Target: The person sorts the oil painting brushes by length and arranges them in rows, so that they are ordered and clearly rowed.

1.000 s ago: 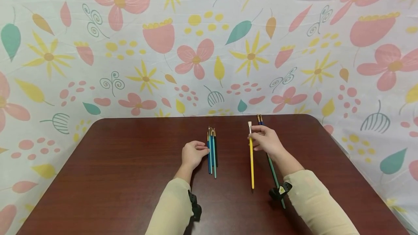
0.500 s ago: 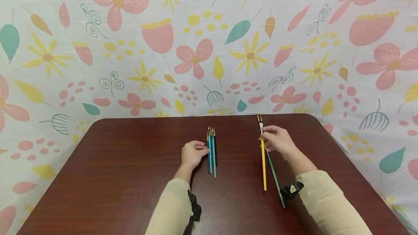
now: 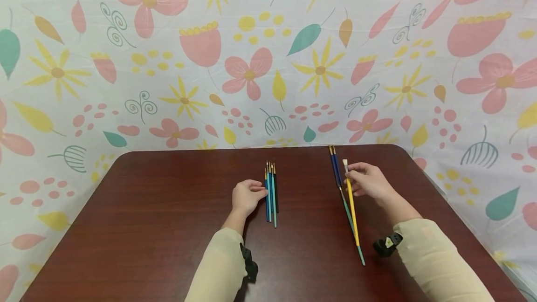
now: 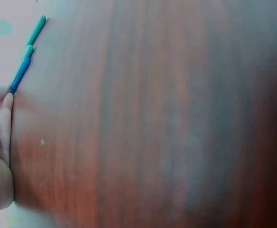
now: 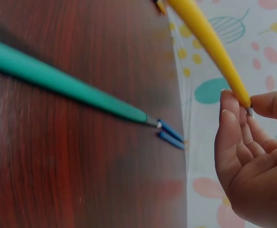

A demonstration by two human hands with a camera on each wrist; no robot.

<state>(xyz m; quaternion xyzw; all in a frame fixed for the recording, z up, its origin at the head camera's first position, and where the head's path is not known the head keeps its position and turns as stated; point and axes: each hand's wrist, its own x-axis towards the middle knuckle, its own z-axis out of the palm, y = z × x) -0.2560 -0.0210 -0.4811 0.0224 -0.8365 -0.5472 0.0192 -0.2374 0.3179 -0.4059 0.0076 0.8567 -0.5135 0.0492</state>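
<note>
My right hand [image 3: 371,181] pinches a yellow-handled paintbrush [image 3: 351,204] near its metal ferrule, bristles pointing away from me. In the right wrist view, thumb and fingertips meet at the ferrule of the yellow paintbrush [image 5: 219,52]. Below it on the table lies a green-handled paintbrush [image 3: 348,212], partly covered by the yellow one in the head view. Two dark blue paintbrushes [image 3: 336,168] lie beyond the green one's tip. My left hand [image 3: 247,198] pinches the blue paintbrush [image 3: 266,199] at the left edge of a bunch of several slim blue, teal and black paintbrushes [image 3: 274,199].
Everything lies on a dark reddish-brown wooden table [image 3: 168,227] with rounded far corners. A white cloth [image 3: 251,59] with flower and leaf prints hangs behind it. Each sleeve has a black wrist camera [image 3: 387,244] strapped at the cuff.
My right hand has carried the yellow paintbrush rightward, past the dark blue paintbrushes, and its handle now tilts over the green one. My left hand has stayed at the bunch.
</note>
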